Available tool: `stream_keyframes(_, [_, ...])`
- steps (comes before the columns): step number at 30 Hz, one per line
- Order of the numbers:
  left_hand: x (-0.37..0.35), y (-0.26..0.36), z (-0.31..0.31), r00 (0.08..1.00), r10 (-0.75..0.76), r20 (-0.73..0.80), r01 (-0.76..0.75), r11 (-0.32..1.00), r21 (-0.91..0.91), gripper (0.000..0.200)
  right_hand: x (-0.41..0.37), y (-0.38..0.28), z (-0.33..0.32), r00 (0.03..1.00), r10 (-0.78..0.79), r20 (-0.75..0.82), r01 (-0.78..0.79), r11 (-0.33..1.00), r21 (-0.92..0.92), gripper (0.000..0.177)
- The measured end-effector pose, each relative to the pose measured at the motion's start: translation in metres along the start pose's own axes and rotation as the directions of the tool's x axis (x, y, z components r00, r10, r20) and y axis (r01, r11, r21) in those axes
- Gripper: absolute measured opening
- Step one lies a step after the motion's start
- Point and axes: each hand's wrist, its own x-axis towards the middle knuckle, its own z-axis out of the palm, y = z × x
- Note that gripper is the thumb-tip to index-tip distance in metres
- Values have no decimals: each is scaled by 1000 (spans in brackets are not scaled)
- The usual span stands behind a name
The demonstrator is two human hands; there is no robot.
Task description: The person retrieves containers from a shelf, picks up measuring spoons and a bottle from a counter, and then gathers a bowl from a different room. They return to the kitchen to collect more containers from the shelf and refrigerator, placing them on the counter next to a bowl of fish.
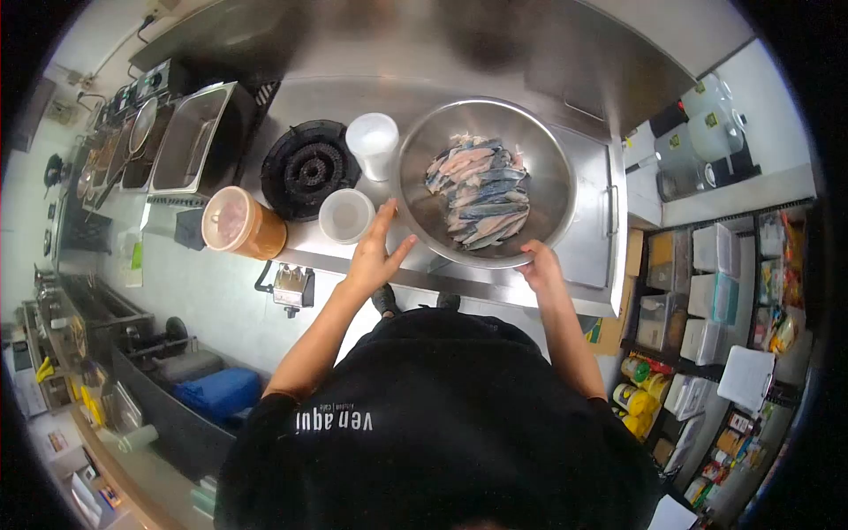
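A large steel bowl (552, 181) stands on the steel counter (590, 185), with many fish fillets (484, 190) heaped in its middle. My right hand (540, 263) grips the bowl's near right rim, thumb on top. My left hand (378, 256) is held open near the bowl's left side, fingers apart, with nothing in it. Just left of its fingertips is a round, pale translucent tub (346, 216). Behind that tub stands a taller container (373, 146) with white contents.
A black burner (311, 170) is set in the counter at left, with an orange-brown tub (256, 228) at the near edge. Farther left are steel fryer basins (190, 141). Shelves with boxes (707, 291) stand at right.
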Motion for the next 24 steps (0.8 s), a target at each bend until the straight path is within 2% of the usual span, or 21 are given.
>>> stream_keyframes(1, [0,-4,-4,1000,-10,-4,10,1000,6,71,4,-1,0,999,50,-5,-50,998,23,20])
stream_keyframes(3, [0,-20,-11,975,117,-187,-68,966,250,72,7,-1,-4,997,77,31,-77,997,2,22])
stream_keyframes(5, [1,-23,-21,963,104,-248,-45,972,232,73,-2,-5,-5,993,102,64,-102,995,-12,24])
stream_keyframes(6, [1,-22,-24,978,-7,-208,96,902,420,72,-6,-10,-5,987,130,98,-126,991,-53,34])
stream_keyframes(7, [2,-22,-29,974,-125,-190,215,777,592,72,-8,-15,-5,979,157,131,-146,985,-94,45])
stream_keyframes(8, [4,-40,-28,978,-141,-151,200,832,518,70,-9,-23,-6,978,157,135,-145,985,-96,45])
stream_keyframes(9, [5,-57,-28,978,-139,-155,200,831,519,70,-10,-32,-9,992,81,99,-61,980,-191,56])
stream_keyframes(10, [8,-65,-29,992,-93,-87,125,841,526,69,-10,-41,-13,998,-1,68,20,958,-285,67])
stream_keyframes(11, [11,-68,-31,999,-46,-17,48,848,527,68,-7,-55,-17,998,-4,66,22,959,-282,67])
stream_keyframes(13, [17,-70,-41,997,-24,67,-16,846,533,62,9,-88,-23,997,34,66,-11,946,-323,77])
stream_keyframes(15, [23,-75,-50,992,18,129,-91,802,590,60,41,-110,-29,993,68,100,-29,937,-349,76])
stream_keyframes(17, [27,-64,-50,995,104,8,-76,667,741,60,52,-126,-23,983,111,146,-48,922,-383,74])
stream_keyframes(18, [25,-57,-46,986,120,-114,3,676,737,58,56,-134,-20,981,110,160,-34,907,-419,72])
stream_keyframes(19, [21,-48,-37,962,133,-237,84,685,724,57,58,-139,-14,978,110,176,-18,890,-456,69])
stream_keyframes(20, [15,-41,-24,911,160,-380,89,823,561,54,68,-139,-17,975,121,189,-19,884,-467,69])
stream_keyframes(21, [7,-34,-8,841,155,-519,62,924,377,53,79,-138,-23,963,123,242,14,867,-497,60])
stream_keyframes(22, [0,-27,9,802,189,-566,105,890,445,48,86,-136,-27,947,128,293,48,849,-526,50])
stream_keyframes(23, [-5,-35,32,789,54,-612,99,972,213,48,85,-134,-28,943,145,301,42,841,-539,50])
stream_keyframes(24, [-4,-33,52,781,-267,-565,184,962,-201,47,75,-133,-28,962,83,259,87,808,-582,41])
